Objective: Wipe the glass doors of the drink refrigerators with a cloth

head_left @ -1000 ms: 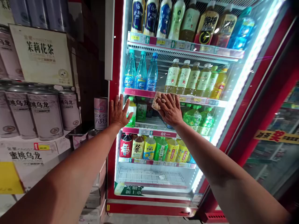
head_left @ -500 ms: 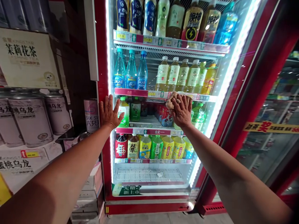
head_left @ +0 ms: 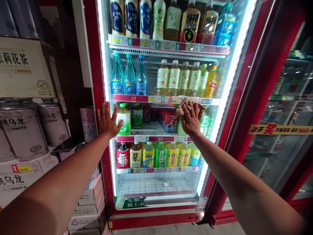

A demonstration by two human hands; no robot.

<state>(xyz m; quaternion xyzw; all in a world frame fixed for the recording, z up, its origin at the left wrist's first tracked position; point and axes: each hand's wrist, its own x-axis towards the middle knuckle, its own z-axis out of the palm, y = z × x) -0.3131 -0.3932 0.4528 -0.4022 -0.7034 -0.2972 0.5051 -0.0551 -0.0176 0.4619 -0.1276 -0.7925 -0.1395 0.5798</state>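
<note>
A tall red-framed drinks cooler (head_left: 94,65) with a glass front and lit edges stands before me. Flat against its left edge, my left hand (head_left: 107,120) has its fingers spread and nothing in it. My right hand (head_left: 192,119) presses a tan cloth (head_left: 182,107) on the glass, just below the shelf strip with the pale tea bottles (head_left: 174,78). Part of the cloth sticks out on both sides of the fingers. Behind the glass near my left hand is a green tea bottle (head_left: 124,121); a red box (head_left: 170,121) shows left of my right hand.
At the left are stacked large cans (head_left: 25,130), a jasmine tea carton (head_left: 26,68) and lower boxes (head_left: 85,197). A second red-framed cooler (head_left: 281,85) with a yellow strip (head_left: 281,129) stands on the right. Grey floor (head_left: 181,229) shows below.
The view has shifted, so the cooler and left-hand stacks appear farther left. My right hand and the cloth have moved slightly right across the glass. My left hand stays on the cooler's left edge.
</note>
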